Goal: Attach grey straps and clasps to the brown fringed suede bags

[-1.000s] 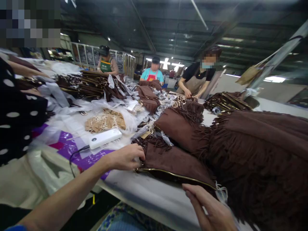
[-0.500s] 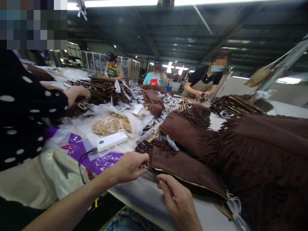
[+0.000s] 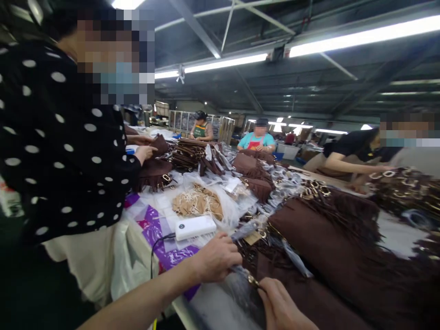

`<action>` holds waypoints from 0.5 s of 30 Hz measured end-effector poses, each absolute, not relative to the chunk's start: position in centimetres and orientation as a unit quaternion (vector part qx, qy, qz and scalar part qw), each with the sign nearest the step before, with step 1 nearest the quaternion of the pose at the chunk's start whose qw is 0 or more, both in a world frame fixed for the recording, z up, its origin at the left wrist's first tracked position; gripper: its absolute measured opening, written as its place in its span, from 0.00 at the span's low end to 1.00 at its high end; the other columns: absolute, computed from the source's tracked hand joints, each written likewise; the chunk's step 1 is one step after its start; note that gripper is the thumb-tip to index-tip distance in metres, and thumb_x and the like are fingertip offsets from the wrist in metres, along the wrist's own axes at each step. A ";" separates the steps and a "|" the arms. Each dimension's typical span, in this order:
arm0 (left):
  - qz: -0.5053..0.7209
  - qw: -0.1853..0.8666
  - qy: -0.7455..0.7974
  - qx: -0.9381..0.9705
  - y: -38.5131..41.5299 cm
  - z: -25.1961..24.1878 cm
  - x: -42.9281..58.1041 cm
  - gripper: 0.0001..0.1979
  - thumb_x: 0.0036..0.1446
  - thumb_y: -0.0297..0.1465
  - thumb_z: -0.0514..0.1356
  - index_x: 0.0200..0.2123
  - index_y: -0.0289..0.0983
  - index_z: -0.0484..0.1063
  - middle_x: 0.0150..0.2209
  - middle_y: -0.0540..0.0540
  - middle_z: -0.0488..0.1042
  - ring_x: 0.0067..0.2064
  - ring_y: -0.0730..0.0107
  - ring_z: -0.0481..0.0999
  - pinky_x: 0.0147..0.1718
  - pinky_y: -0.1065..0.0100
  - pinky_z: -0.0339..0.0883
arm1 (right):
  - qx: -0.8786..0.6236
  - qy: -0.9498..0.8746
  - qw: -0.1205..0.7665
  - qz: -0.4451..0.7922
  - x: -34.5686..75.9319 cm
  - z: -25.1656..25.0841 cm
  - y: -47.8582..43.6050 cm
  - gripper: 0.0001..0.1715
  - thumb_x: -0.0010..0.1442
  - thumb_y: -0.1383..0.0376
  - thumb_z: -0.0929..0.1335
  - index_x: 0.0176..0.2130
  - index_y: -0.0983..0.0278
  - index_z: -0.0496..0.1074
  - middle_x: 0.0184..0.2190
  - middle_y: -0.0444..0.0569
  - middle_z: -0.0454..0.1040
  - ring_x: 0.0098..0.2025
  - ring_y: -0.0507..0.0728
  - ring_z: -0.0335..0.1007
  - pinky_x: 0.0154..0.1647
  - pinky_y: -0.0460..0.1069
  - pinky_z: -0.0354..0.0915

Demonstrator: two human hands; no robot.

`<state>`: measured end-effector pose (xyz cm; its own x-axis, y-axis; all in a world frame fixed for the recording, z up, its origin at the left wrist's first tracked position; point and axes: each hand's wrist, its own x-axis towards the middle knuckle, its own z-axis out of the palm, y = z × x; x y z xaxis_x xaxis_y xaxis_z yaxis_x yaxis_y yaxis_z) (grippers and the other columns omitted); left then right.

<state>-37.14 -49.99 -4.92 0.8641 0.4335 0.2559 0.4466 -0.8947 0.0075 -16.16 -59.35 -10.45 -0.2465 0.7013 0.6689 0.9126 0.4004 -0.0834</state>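
My left hand (image 3: 220,259) is closed on a strap end wrapped in clear plastic. A gold metal clasp (image 3: 252,280) shows at the end of this wrapped piece, between my two hands. The fingertips of my right hand (image 3: 283,305) pinch at the clasp's other side, though exactly what lies under them is partly hidden. Just beyond my right hand lies a dark brown fringed bag (image 3: 309,293). Another brown bag (image 3: 319,229) with a gold zipper edge and long fringe rests behind it.
A white power bank (image 3: 195,227) with a black cable stands left of my hands. Behind it, a plastic bag holds tan tags (image 3: 197,201) with white strings. A co-worker in a polka-dot top (image 3: 68,151) stands close on the left. Brown bags (image 3: 252,167) and plastic wrap cover the table beyond.
The view has swung left and up, showing more of the polka-dot co-worker. My hands have gone from the bag's zipper end to the wrapped strap and gold clasp; my right hand has closed.
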 end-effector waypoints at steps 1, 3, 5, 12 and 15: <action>-0.132 0.026 -0.254 -0.958 -49.2 -5.4 -37.5 0.03 0.54 0.25 0.60 0.32 0.37 0.69 0.35 0.46 0.75 0.42 0.61 0.72 0.45 0.62 0.61 | -0.533 -0.764 0.347 -0.109 -15.6 -10.1 -59.1 0.16 0.67 0.60 0.59 0.37 0.58 0.73 0.33 0.45 0.79 0.29 0.52 0.75 0.24 0.41 0.64; -0.147 0.008 -0.304 -0.941 -47.9 -6.2 -38.2 0.04 0.55 0.23 0.58 0.32 0.37 0.70 0.34 0.46 0.75 0.40 0.63 0.72 0.42 0.65 0.62 | -0.586 -0.716 0.381 0.009 -14.9 -9.1 -59.1 0.17 0.64 0.54 0.60 0.36 0.59 0.73 0.27 0.45 0.76 0.27 0.54 0.73 0.25 0.42 0.66; -0.170 -0.021 -0.335 -0.927 -47.2 -7.0 -38.6 0.07 0.58 0.22 0.55 0.32 0.36 0.71 0.33 0.46 0.75 0.39 0.64 0.72 0.40 0.66 0.62 | -0.635 -0.651 0.399 0.120 -14.8 -7.9 -59.6 0.20 0.62 0.50 0.61 0.34 0.60 0.72 0.18 0.42 0.68 0.20 0.54 0.66 0.20 0.44 0.62; -0.336 -0.259 -0.297 -0.855 -50.1 -4.8 -38.0 0.15 0.60 0.24 0.51 0.47 0.37 0.72 0.49 0.43 0.73 0.51 0.64 0.70 0.53 0.61 0.62 | -0.638 -0.580 0.448 0.238 -16.2 -6.2 -60.6 0.20 0.59 0.49 0.62 0.30 0.62 0.69 0.15 0.38 0.57 0.18 0.51 0.53 0.18 0.45 0.53; -0.329 -0.386 -0.249 -0.825 -52.5 -2.7 -36.8 0.18 0.61 0.31 0.54 0.54 0.38 0.68 0.52 0.44 0.72 0.52 0.64 0.70 0.53 0.61 0.62 | -0.624 -0.603 0.454 0.202 -16.2 -6.4 -60.6 0.18 0.59 0.50 0.63 0.32 0.61 0.71 0.17 0.40 0.61 0.19 0.52 0.56 0.18 0.45 0.55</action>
<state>-36.81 -52.52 -2.67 0.6590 0.6651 0.3511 0.1564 -0.5778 0.8011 -16.20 -60.61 -6.38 0.1905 0.9360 0.2959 0.5686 0.1405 -0.8105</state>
